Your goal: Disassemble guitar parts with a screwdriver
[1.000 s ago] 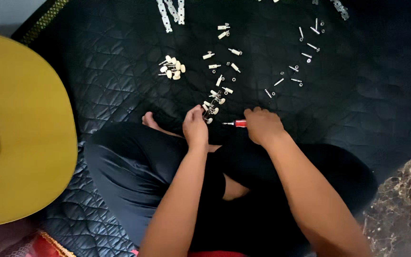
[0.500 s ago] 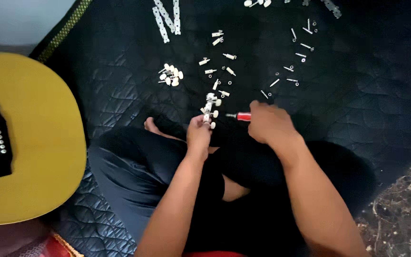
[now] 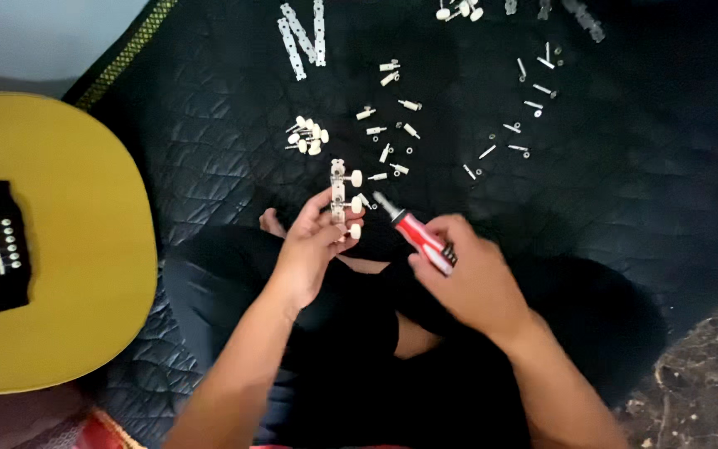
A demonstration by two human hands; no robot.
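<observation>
Two hands work over a black quilted mat (image 3: 625, 216), one with a tuner strip, one with a screwdriver

Left hand (image 3: 313, 249) has its fingers closed around a metal tuner strip (image 3: 340, 195) with cream knobs, held upright above the crossed legs. Right hand (image 3: 475, 278) grips a red-handled screwdriver (image 3: 415, 233), tip angled toward the strip and just beside it. Loose pegs (image 3: 307, 135), screws (image 3: 533, 87) and two bare plates (image 3: 302, 33) lie toward the mat's far edge; a yellow guitar (image 3: 60, 249) rests off its left edge

No packages, labels, signs or screens.
</observation>
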